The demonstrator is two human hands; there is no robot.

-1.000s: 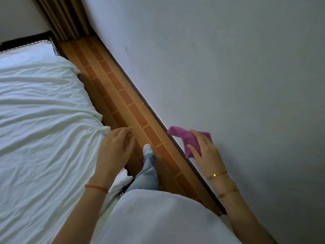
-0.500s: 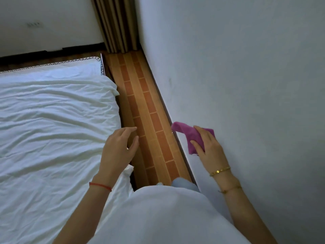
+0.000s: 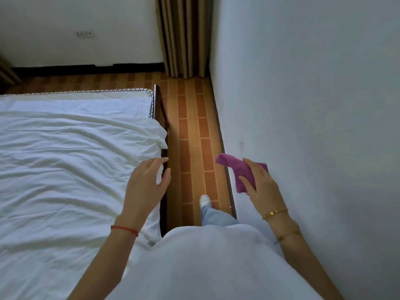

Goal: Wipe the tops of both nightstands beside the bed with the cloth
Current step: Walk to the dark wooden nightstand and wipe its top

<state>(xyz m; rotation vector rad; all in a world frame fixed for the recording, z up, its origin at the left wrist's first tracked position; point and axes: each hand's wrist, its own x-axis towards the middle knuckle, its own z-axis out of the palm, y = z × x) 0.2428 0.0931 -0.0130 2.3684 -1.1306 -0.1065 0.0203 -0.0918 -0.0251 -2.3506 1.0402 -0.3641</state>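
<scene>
The cloth [image 3: 240, 172] sat pinched in your right hand [image 3: 263, 189], beside the wall [image 3: 313, 126]. Your left hand [image 3: 146, 187] hung loose over the bed [image 3: 65, 159] edge. No nightstand showed; the aisle ran ahead.

Small magenta-purple microfibre cloth [image 3: 240, 169], soft and crumpled, loosely folded. Held up in the air, gripped in right hand [image 3: 260, 187], thumb across its lower part. One rounded end sticks out to upper left past the fingers. Hangs close to the white wall, above the edge of the floor strip.
</scene>
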